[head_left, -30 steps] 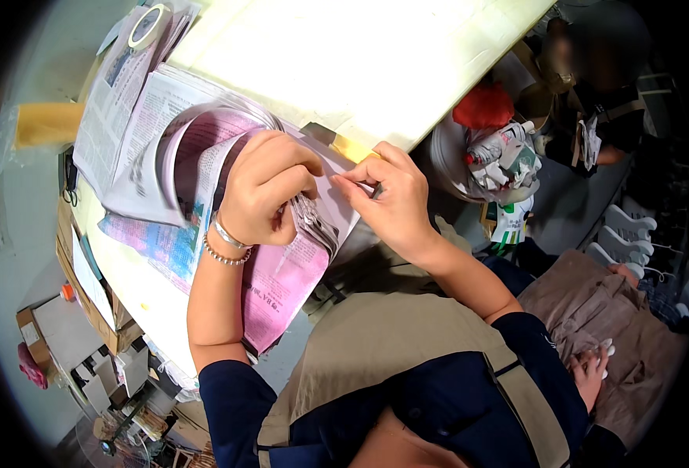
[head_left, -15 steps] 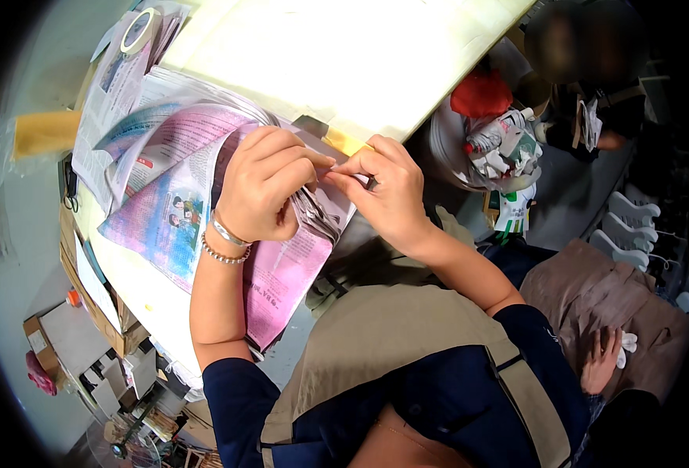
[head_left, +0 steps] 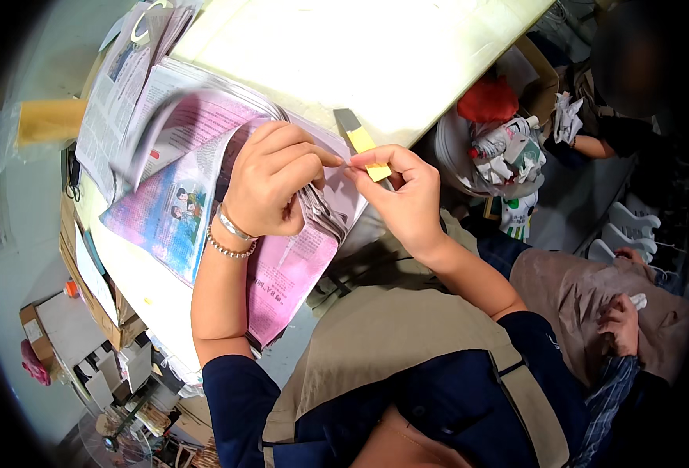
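Observation:
My left hand (head_left: 270, 183) is curled above a stack of pink-tinted newspapers (head_left: 290, 265), its fingertips drawn together toward the right hand. Any small thing in those fingertips is too tiny to make out. My right hand (head_left: 407, 191) grips a flat grey blade wrapped in yellow (head_left: 360, 140), which points up and away over the table. The thumb and forefinger of this hand meet close to the left fingertips. Beside my left wrist, a newspaper page with a blue and pink picture (head_left: 181, 207) curls up, its upper edge blurred.
The pale table (head_left: 298, 47) stretches away beyond the papers. A roll of tape (head_left: 143, 23) rests on newspapers at the far left. To the right stands a bin full of waste (head_left: 508, 152) with a red item (head_left: 487, 100) at its rim. Other people sit at the right.
The yellow-wrapped blade has swung more upright and shows more fully. My right hand has shifted slightly right. The curled newspaper page has moved, and a co-worker's hand at the right has changed position.

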The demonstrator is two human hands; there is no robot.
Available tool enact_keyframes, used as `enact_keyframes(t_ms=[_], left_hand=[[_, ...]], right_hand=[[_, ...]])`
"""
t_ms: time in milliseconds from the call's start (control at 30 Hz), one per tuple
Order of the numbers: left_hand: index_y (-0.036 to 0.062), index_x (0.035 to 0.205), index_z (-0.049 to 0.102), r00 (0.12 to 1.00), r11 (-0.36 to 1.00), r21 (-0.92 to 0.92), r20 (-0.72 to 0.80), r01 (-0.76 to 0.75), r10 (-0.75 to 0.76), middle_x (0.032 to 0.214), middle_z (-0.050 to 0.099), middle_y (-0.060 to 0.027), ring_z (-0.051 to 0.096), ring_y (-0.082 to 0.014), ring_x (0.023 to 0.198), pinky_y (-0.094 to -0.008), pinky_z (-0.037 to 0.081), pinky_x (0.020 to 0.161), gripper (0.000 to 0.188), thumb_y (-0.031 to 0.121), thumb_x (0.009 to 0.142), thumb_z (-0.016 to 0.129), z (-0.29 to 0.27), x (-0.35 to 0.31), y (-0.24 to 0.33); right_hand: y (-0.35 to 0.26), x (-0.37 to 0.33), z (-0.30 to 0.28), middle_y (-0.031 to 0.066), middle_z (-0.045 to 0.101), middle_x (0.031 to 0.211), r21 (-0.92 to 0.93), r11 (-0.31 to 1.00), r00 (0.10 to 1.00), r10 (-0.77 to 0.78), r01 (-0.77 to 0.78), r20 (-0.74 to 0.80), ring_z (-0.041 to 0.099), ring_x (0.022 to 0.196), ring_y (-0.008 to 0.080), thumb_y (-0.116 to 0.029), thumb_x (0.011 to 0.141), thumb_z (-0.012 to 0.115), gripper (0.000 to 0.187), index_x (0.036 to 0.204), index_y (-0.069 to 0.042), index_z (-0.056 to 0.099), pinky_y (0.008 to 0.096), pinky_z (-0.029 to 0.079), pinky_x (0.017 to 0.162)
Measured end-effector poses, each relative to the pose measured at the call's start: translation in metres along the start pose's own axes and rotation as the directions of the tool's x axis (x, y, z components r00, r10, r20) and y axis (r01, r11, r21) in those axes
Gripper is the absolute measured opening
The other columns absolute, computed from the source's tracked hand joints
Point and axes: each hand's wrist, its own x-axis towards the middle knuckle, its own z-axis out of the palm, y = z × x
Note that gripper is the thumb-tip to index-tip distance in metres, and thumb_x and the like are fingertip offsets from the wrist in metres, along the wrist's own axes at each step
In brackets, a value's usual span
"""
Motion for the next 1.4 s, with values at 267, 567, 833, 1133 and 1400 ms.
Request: enact_keyframes(t_ms=[267,567,833,1133,1400], left_hand=[[0.0084,0.063,0.049,1.000,1.000,0.011,-0.020,-0.021,0.021,0.085,0.070,-0.0041,0.056,-0.0247,0.071,-0.0333,0.044,0.065,0.015,0.001,0.051,0.053,-0.001,0.000,0.002],[0.0081,0.063,0.050,1.000,1.000,0.001,-0.028,-0.010,0.010,0.086,0.070,-0.0041,0.055,-0.0246,0.070,-0.0331,0.044,0.065,0.016,0.002,0.048,0.052,-0.001,-0.002,0.001],[0.0102,0.062,0.047,0.998,0.999,0.017,-0.042,-0.048,0.049,0.095,0.072,-0.0093,0.055,-0.0253,0.067,-0.0344,0.041,0.064,0.044,0.052,0.069,0.058,0.003,-0.011,-0.008],[0.0070,0.063,0.048,0.999,1.000,0.003,-0.051,-0.013,0.013,0.086,0.068,-0.0069,0.054,-0.0278,0.071,-0.0338,0.044,0.067,0.015,0.001,0.050,0.050,-0.001,-0.003,0.002],[0.0063,0.065,0.049,0.999,1.000,0.008,-0.024,-0.021,0.021,0.078,0.062,-0.0072,0.053,-0.0278,0.069,-0.0349,0.042,0.065,0.018,0.000,0.049,0.050,-0.003,-0.002,0.000]], right_hand=[[0.018,0.001,0.009,0.0065,0.068,0.081,0.198,0.980,0.999,-0.030,0.032,-0.013,0.065,0.071,0.0095,0.004,0.075,0.074,0.012,0.080,-0.001,0.065,0.0231,0.051,0.061],[0.028,0.003,0.012,0.0068,0.064,0.075,0.048,0.994,0.994,-0.101,0.103,-0.037,0.062,0.066,0.0126,-0.001,0.074,0.077,0.015,0.076,-0.004,0.063,0.0251,0.050,0.058],[-0.004,0.008,-0.001,0.0044,0.059,0.071,-0.123,0.991,0.999,-0.053,0.052,-0.001,0.053,0.059,0.0116,-0.005,0.074,0.079,0.020,0.074,-0.005,0.059,0.0262,0.045,0.053],[0.017,0.015,0.005,-0.0047,0.053,0.070,-0.084,0.964,0.967,-0.247,0.251,0.059,0.046,0.062,-0.0021,-0.002,0.080,0.078,0.030,0.069,-0.006,0.050,0.0159,0.034,0.049],[0.016,0.009,0.006,-0.0002,0.053,0.072,-0.121,0.975,0.983,-0.183,0.184,0.022,0.056,0.068,0.0078,0.000,0.074,0.080,0.030,0.072,-0.005,0.051,0.0222,0.044,0.056]])
